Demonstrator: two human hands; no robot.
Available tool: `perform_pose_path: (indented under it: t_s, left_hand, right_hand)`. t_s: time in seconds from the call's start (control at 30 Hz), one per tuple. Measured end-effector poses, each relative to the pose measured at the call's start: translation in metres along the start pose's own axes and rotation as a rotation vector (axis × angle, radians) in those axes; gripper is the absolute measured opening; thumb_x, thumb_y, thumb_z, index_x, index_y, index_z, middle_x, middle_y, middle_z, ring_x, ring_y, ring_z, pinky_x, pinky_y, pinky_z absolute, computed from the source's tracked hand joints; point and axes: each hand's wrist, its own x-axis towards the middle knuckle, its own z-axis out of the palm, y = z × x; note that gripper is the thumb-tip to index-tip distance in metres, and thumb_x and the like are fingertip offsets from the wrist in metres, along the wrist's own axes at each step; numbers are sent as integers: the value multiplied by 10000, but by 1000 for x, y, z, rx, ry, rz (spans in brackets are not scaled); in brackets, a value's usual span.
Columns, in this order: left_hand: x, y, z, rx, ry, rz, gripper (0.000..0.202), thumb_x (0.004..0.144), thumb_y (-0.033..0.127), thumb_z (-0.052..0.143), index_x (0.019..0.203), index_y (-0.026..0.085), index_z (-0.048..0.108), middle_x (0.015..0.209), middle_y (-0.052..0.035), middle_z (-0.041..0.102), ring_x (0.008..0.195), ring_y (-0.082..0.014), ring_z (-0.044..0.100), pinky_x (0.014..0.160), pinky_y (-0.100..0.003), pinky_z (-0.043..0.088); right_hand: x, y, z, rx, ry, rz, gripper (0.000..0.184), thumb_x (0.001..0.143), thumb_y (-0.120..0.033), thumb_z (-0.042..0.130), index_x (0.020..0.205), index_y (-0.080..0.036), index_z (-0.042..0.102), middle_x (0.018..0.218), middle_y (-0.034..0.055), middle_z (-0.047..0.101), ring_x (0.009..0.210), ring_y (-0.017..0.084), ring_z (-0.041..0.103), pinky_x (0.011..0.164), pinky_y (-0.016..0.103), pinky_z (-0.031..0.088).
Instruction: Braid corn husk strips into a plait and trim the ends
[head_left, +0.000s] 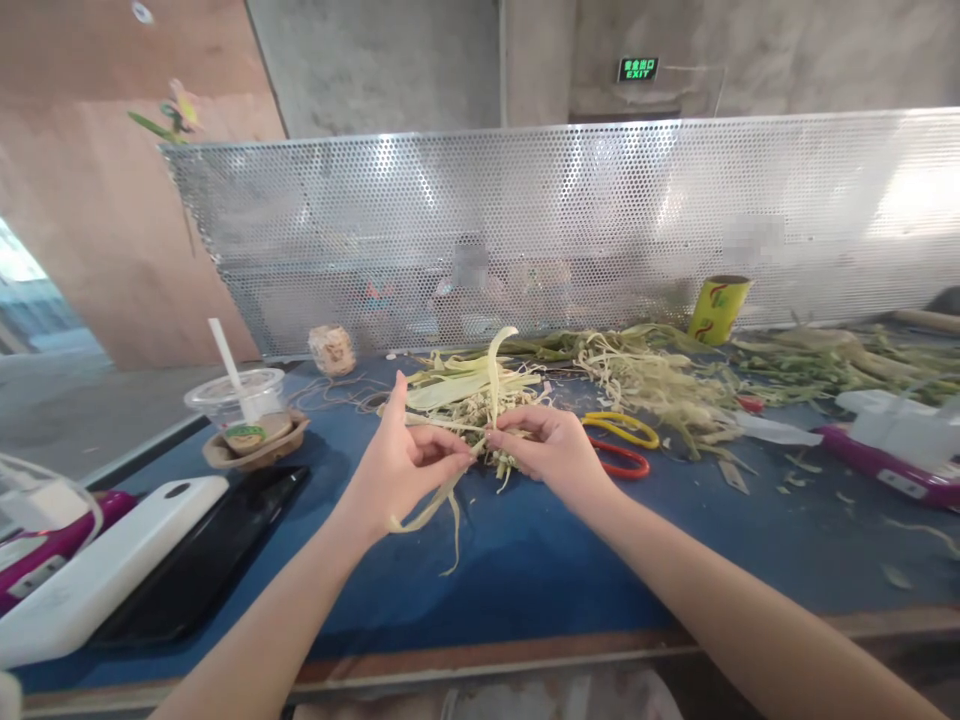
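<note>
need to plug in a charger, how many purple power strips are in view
2: one purple strip at the picture's far left, another purple strip at its far right, both cut off by the frame; more could be hidden.

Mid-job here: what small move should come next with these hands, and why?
I'd probably keep the left hand pinched and ease the upright pale strip toward it with the right hand. The two pinches sit close together, the strip's tip stands free above the right hand, and loose strands hang below the left, so a steady left pinch may prevent slipping.
</note>
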Motion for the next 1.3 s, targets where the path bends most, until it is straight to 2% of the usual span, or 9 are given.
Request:
perform_pose_path:
  t_s: [0.13,0.27,0.43,0.53,0.67,0.77,1.0,1.1,1.3]
  left_hand:
    - [-3,2,1,52,53,113,1150,688,182,657,1326,234,-298,867,-31,674,704,-131,610,614,-249,484]
    - [-5,0,9,13,36,139,1171,681,210,679,1321,277,-299,1051,-83,639,743,-143,619,601,-247,484]
    - [-4,-4,16,-126,85,139,1103,710,211,659,1351,303,-234,935,-54,680,609,-140,644,633,-307,527]
    - [-4,-4,16,-131,113,168,1114,705,204,661,1347,311,-243,887,-41,688,547,-140,635,594,-307,534]
    - [-6,1,16,-81,99,134,1123,700,186,664,1352,249,-248,718,-4,679,560,-144,630,588,-276,518]
    - [-6,5,17,-67,84,102,1093,707,187,656,1365,232,-215,660,15,668,584,-128,617,585,-244,503]
    - [-5,-1,9,-113,98,97,1178,638,159,714,1368,255,-205,727,-14,682,589,-143,626,503,-221,500]
    - [-5,-2,6,-114,81,113,1164,653,174,704,1363,287,-212,722,-6,666,581,-156,625,468,-225,493]
    - [-6,2,6,-157,68,76,1095,694,156,670,1378,235,-181,715,11,647,552,-120,611,575,-260,528]
  right_hand:
    - [1,-1,0,84,-146,46,253,686,-402,612,687,-151,588,584,-13,617,282,9,325,299,179,242]
    - [-2,0,3,67,-185,32,277,725,-417,583,632,-160,541,452,-68,527,241,23,366,271,161,232]
    - [-4,3,7,18,-183,-10,257,741,-404,573,685,-157,618,560,-24,590,282,38,421,297,180,302]
    - [-3,5,7,-54,-74,-96,232,717,-384,606,682,-166,678,592,-7,552,392,58,456,378,204,374]
    - [-3,8,7,-130,86,-252,135,679,-313,652,732,-212,725,804,49,577,698,141,535,568,252,463]
    - [-2,8,5,-133,108,-243,119,689,-287,644,730,-212,727,730,50,593,756,176,545,626,289,465]
    - [6,2,-3,-17,-212,-50,205,631,-226,677,828,-178,645,634,-26,591,556,91,548,532,223,450]
    - [7,-1,-8,-45,-254,-36,220,624,-167,674,840,-170,628,664,-20,620,620,91,592,607,219,478]
    - [8,-8,-19,-144,-270,-55,180,663,-184,663,841,-174,635,694,-5,641,639,94,613,634,223,492]
